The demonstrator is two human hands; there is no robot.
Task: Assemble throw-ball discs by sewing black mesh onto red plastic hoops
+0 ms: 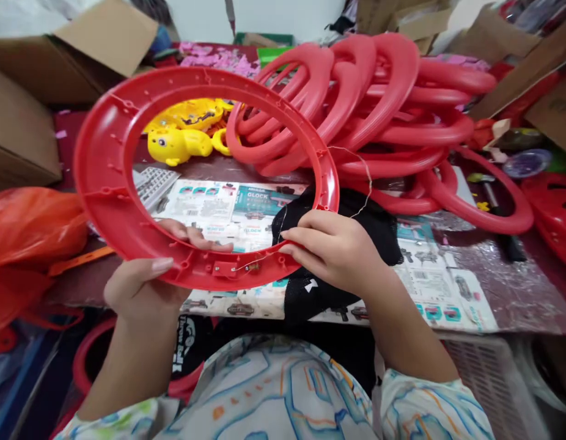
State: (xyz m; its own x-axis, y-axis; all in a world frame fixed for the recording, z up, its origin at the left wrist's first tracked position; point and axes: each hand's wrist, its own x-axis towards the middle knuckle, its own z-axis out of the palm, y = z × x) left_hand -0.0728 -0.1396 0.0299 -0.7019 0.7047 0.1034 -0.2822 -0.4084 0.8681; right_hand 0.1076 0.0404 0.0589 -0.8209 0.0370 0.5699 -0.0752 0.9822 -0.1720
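Note:
A hollow red plastic ring (102,201) is held up in front of me, its ribbed inner side facing me. My left hand (148,278) grips its lower left edge, thumb on the near side and fingers behind. At the lower right, my right hand (335,250) pinches a thin pale wire (369,177) against the rim. That wire loops out above the right hand. A small red block (224,269) with metal screws sits in the channel at the bottom, with a thin wire running from it to a little coiled part (252,267).
Several red rings (370,104) are heaped behind, toward the right. Yellow animal-shaped plastic parts (180,145) lie beyond the held ring. Printed cardboard (448,293) and a black cloth (379,226) cover the tabletop. Cardboard boxes (19,122) and an orange bag (35,226) stand left.

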